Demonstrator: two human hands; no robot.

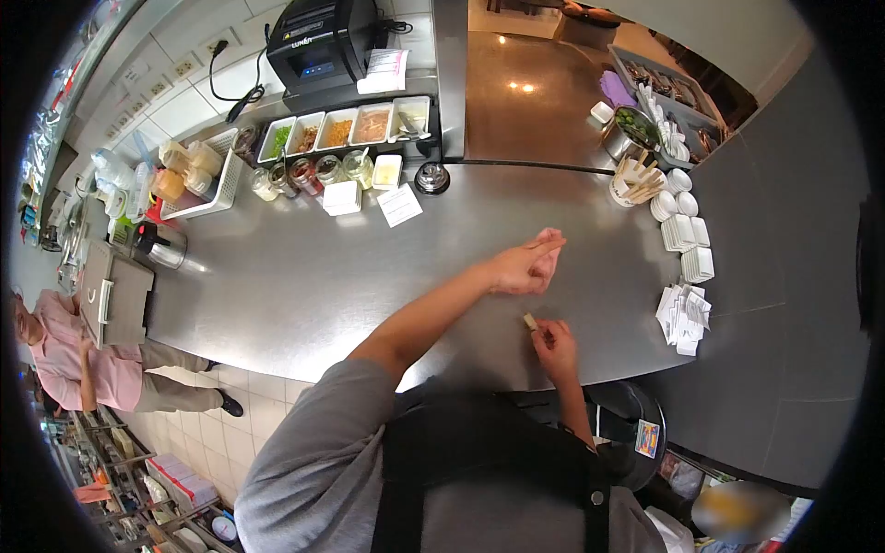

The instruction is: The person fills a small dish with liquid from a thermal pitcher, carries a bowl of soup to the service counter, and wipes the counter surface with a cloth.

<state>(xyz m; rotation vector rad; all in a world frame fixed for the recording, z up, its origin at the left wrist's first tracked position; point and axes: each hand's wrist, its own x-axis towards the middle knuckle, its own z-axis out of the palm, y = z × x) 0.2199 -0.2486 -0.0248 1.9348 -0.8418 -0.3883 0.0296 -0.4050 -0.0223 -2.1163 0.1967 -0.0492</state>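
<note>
My left hand reaches across in front of me, over the steel counter. Its fingers are folded together, with one lying forward along the top; whatever they may hold is hidden. Nearer my body, my right hand is closed, thumb and fingertips pinching a small beige piece with a blunt end. That piece points up toward my left hand, and the two hands are apart.
White dishes, paper slips and a cup of wooden sticks line the right side. Topping trays, jars, a call bell and a printer stand at the back. A person stands at left.
</note>
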